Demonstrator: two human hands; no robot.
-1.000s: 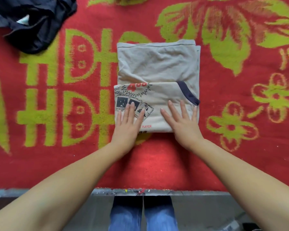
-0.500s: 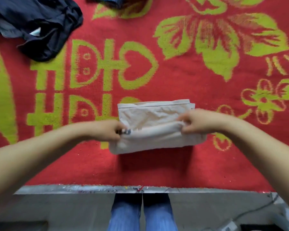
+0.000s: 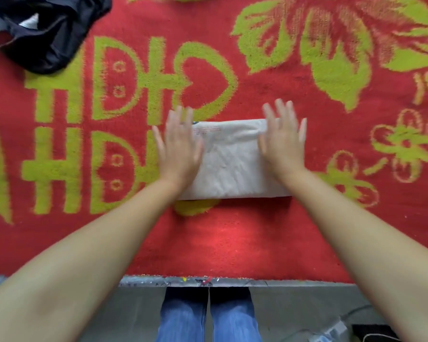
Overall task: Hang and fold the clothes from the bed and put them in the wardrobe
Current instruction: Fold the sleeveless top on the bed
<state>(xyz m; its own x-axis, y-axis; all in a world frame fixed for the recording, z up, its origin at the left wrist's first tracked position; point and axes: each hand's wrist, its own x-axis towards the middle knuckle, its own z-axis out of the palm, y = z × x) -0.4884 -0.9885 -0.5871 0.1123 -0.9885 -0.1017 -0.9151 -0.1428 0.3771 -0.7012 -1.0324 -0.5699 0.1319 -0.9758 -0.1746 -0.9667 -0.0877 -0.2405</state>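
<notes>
Left hand and right hand, fingers spread flat, holding nothing, over soft folded rectangular shirt.

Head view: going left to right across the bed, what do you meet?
Dark clothes at the far left corner → left hand → folded beige shirt → right hand. All lie on the red blanket; both hands are flat over the shirt's ends.
</notes>
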